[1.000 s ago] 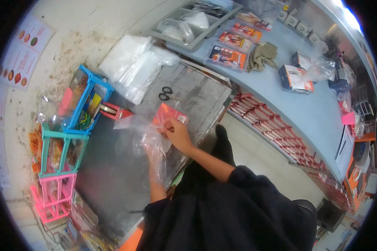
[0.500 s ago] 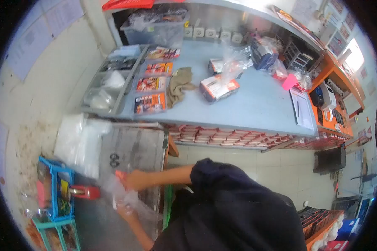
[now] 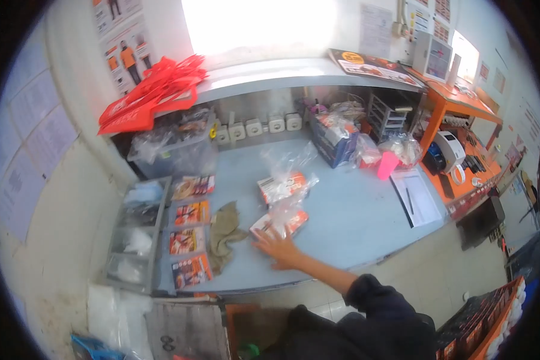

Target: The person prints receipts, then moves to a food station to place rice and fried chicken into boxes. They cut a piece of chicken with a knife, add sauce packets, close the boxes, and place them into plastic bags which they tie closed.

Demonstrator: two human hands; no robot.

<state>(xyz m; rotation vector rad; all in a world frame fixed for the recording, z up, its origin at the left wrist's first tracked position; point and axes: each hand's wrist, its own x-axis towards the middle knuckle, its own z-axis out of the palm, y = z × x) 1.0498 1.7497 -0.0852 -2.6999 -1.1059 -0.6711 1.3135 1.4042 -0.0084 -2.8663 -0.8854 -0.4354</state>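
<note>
My right hand reaches over the blue-grey table, fingers spread at the front edge of an orange-and-white box with clear plastic on it. The fingertips overlap the box; firm contact cannot be made out. A second such box lies just behind, also under clear plastic. Left of my hand is a crumpled olive cloth. Beyond the cloth, several orange printed packets lie in a column. My left hand is out of view.
A divided grey tray and a clear bin stand at the left. Red bags hang over the shelf. At the right are a pink cup, a clipboard and an orange stand. A dark worktop is below.
The view has swung up toward the table. My right hand has left the plastic packaging on the dark worktop and moved to the near box. My left hand has gone out of view.
</note>
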